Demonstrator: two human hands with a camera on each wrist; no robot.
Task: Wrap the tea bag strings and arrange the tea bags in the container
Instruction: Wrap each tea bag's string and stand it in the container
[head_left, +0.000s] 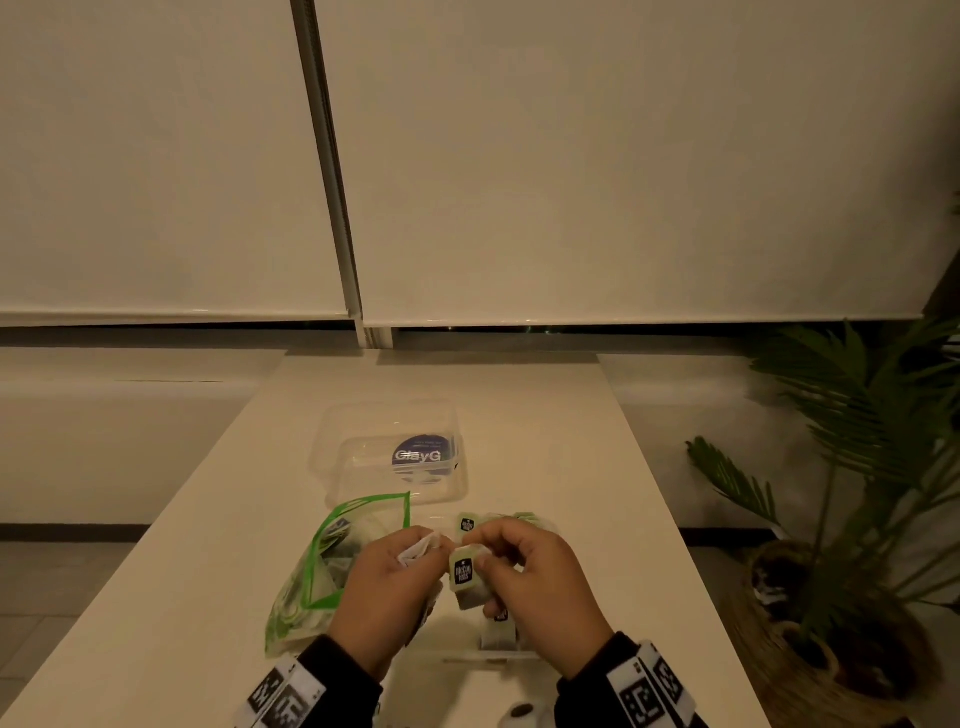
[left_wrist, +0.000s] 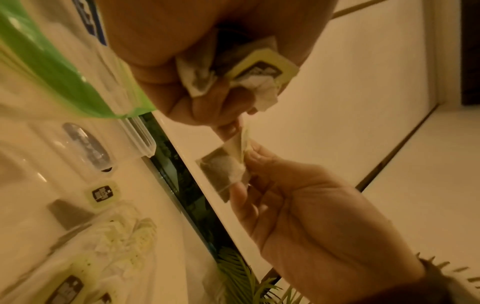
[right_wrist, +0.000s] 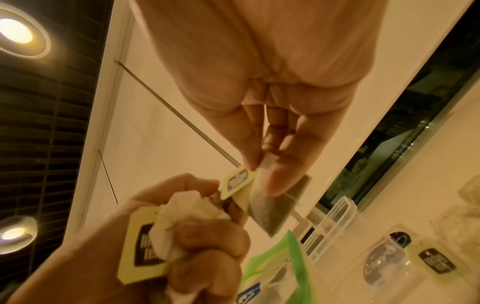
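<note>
Pinching tea bag (head_left: 470, 592), pale-green tag, grey pouch: right hand (head_left: 535, 582) grip | left hand (head_left: 387, 587) grip clutching crumpled bags (right_wrist: 182, 218)

The clear container (head_left: 387, 457) is looking like glossy, see-through plastic on the smooth matt desk (head_left: 545, 415), the green-edged pouch (head_left: 317, 566) at its 7 o'clock is showing shiny plastic film, and the tea bag (right_wrist: 270, 209) is showing thin crinkled paper with a smooth card tag (right_wrist: 237, 182).
</note>
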